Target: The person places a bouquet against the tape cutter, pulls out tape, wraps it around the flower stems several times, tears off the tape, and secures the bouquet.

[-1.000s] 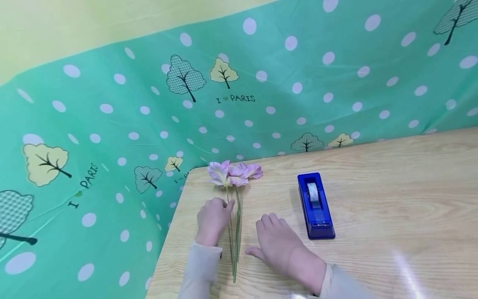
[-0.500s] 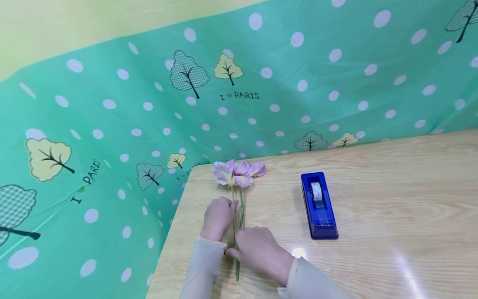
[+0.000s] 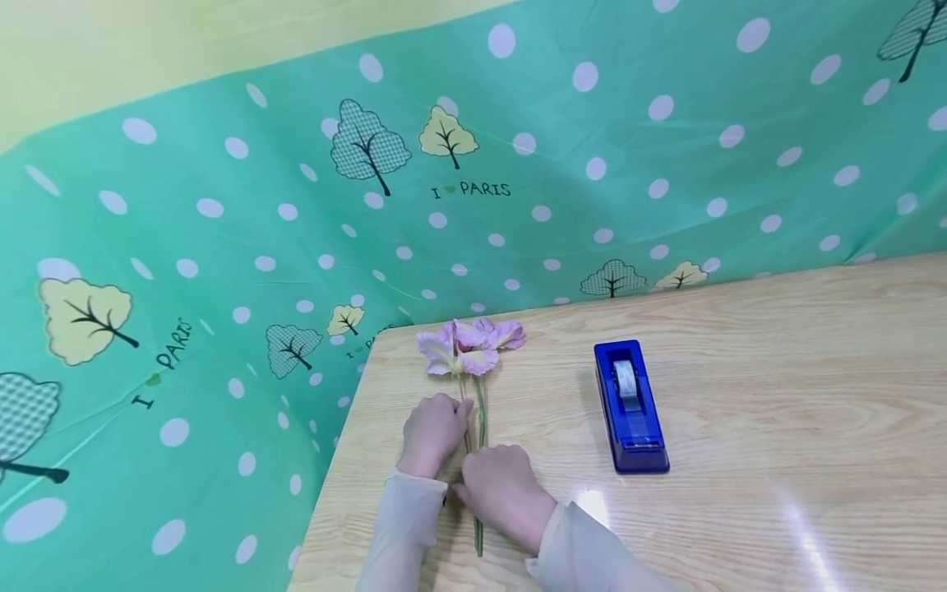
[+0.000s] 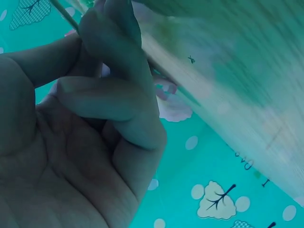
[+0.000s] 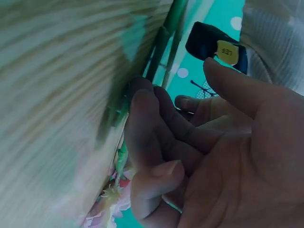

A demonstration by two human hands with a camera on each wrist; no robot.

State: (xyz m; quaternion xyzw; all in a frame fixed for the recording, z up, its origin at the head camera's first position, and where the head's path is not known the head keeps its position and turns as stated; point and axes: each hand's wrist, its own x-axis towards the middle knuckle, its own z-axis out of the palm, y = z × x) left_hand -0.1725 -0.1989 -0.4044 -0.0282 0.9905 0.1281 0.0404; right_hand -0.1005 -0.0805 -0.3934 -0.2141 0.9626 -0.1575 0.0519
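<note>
Several pink-purple flowers (image 3: 469, 347) with long green stems (image 3: 479, 514) lie on the wooden table, blooms toward the back. In the head view my left hand (image 3: 436, 432) is at the upper stems, left of them. Its thumb and forefinger pinch a thin stem (image 4: 66, 16) at the top of the left wrist view. Lower down, my right hand (image 3: 506, 493) lies over the stems from the right. The right wrist view shows its fingertips (image 5: 142, 97) touching the stems, fingers loosely bent and the thumb held apart. Part of the stems is hidden behind this hand.
A blue tape dispenser (image 3: 632, 407) with a roll of clear tape stands right of the hands. Behind and to the left of the table (image 3: 777, 395) hangs a green dotted cloth (image 3: 518, 181). A dark wrist device (image 5: 209, 42) appears by a sleeve.
My right hand has moved left from beside the stems onto them. The lower stem ends have shifted slightly right and lie closer together. My left hand stays at the upper stems.
</note>
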